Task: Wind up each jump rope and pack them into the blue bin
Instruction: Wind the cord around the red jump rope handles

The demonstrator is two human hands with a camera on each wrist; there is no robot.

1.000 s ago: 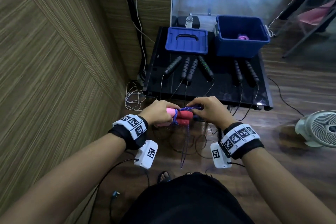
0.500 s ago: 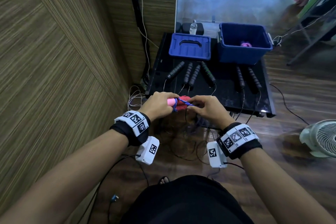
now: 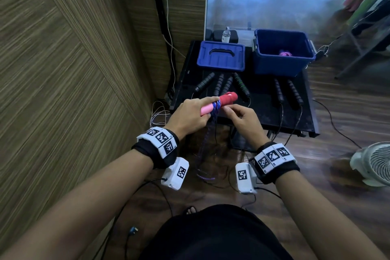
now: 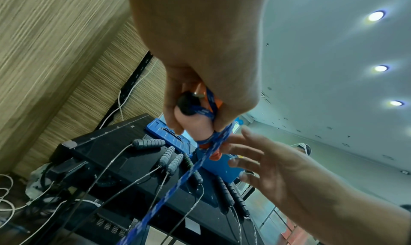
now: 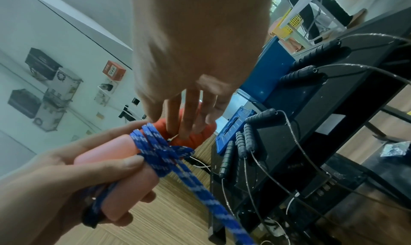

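Note:
My left hand grips the pink handle of a jump rope, held alongside its red handle. Blue rope is wound round both handles, and its tail hangs toward the floor. The right hand is open, straight fingers touching the red handle just past the blue wraps. In the left wrist view, rope drops from the pink handle. The blue bin stands at the table's back right with a pink rope inside.
The bin's blue lid lies left of the bin on the low black table. Several black-handled ropes lie on the table, cords trailing over its front edge. A wood wall runs along the left; a white fan stands on the floor at right.
Both hands have moved up and forward over the table's front edge. The handles now tilt up to the right. The right hand let go of the rope and opened; the tail hangs.

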